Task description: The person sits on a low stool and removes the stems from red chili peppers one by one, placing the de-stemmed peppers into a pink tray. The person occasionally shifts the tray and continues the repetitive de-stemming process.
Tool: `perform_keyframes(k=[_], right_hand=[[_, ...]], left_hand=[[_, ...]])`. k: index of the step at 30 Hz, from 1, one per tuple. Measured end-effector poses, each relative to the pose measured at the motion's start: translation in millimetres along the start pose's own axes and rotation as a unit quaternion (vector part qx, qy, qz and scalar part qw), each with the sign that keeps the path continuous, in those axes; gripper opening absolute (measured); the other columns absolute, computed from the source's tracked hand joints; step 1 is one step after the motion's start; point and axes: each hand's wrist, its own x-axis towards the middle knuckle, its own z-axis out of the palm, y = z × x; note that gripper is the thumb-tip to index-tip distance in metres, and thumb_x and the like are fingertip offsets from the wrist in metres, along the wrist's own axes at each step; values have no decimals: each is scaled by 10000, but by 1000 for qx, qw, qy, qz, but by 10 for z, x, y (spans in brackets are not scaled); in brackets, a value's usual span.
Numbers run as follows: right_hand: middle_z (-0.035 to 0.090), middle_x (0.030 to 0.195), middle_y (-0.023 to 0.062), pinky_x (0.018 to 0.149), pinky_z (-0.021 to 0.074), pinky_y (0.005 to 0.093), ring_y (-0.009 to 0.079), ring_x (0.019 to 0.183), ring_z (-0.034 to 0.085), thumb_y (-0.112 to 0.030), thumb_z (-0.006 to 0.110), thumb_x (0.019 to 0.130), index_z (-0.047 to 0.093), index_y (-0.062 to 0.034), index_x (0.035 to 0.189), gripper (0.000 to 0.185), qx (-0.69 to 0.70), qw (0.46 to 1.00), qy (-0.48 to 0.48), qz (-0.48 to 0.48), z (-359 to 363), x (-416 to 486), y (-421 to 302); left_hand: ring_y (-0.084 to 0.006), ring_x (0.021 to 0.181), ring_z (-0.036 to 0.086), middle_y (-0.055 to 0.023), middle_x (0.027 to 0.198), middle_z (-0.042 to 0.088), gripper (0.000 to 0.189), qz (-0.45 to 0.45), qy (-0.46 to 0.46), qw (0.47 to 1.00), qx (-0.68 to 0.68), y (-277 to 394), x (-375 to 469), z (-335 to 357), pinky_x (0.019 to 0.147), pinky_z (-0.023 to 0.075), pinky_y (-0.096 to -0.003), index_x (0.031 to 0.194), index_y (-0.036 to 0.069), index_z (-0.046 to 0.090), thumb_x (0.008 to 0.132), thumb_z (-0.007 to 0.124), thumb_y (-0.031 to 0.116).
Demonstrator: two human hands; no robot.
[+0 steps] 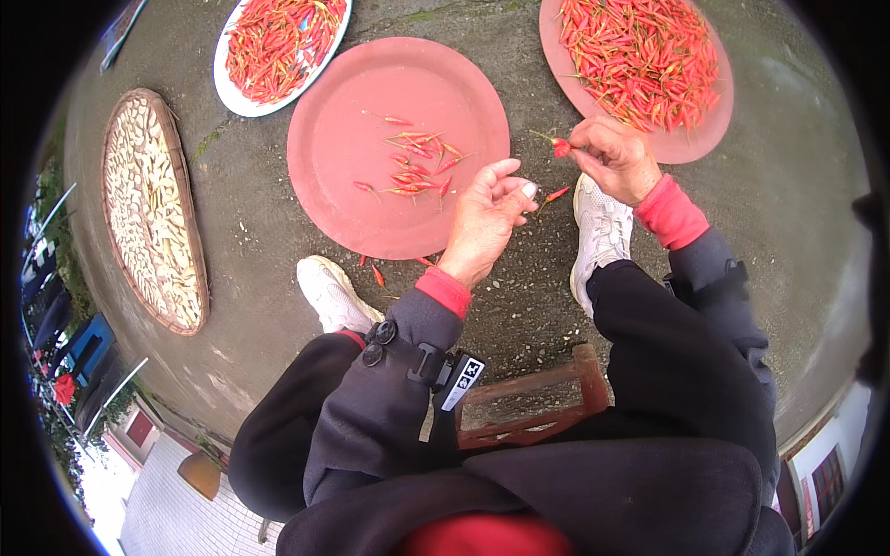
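Between the thumb and fingers of my right hand (615, 156) is a red chili pepper (560, 147), its thin greenish stem pointing left. My left hand (490, 215) is over the right edge of a wide, round pinkish-red tray (334, 201). Its fingers are loosely curled and apart, with nothing visible in them. A small group of red chilies (417, 163) with stems lies on that tray. Just right of my left fingertips is a single chili (555, 195); whether it touches the ground is unclear. Beyond my right hand, a second pinkish tray (702, 146) bears a large heap of chilies (646, 62).
A white-rimmed oval plate (233, 97) of chilies is at the upper left. Further left, a woven basket tray (201, 278) holds pale sliced pieces. Loose chilies (377, 276) lie near my left shoe (334, 292). My right shoe (603, 226) is below my right hand. A wooden stool (591, 379) is beneath me.
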Motion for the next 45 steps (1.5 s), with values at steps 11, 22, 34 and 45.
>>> perform_keyframes(k=[11,22,34,45], right_hand=[[523,741,77,517,436,323,264,650,552,0,618,626,507,-30,745,165,-19,996,-64,-55,155,58,-262],[540,729,72,547,447,296,241,661,563,-7,645,612,541,-26,718,150,28,997,-38,-61,141,121,-187],[532,717,50,511,432,313,248,629,552,-28,640,627,546,-61,713,132,-20,995,-77,-63,134,50,-162],[528,657,76,562,425,312,223,634,541,-39,631,643,560,-43,692,86,93,975,-149,134,222,-205,5]], left_hand=[[-92,742,554,-51,857,578,232,49,-67,995,-61,46,62,-36,613,449,-193,984,19,523,758,567,-7],[-96,761,550,-50,852,571,292,49,-72,995,-50,100,124,-60,694,482,-226,935,18,526,682,579,-119],[-107,790,552,-58,883,567,271,34,-39,995,-84,19,145,-196,719,479,-237,913,24,524,684,595,-102],[-107,669,560,-71,827,591,157,13,142,990,-3,-158,206,-414,555,422,-204,999,35,484,855,448,88]])
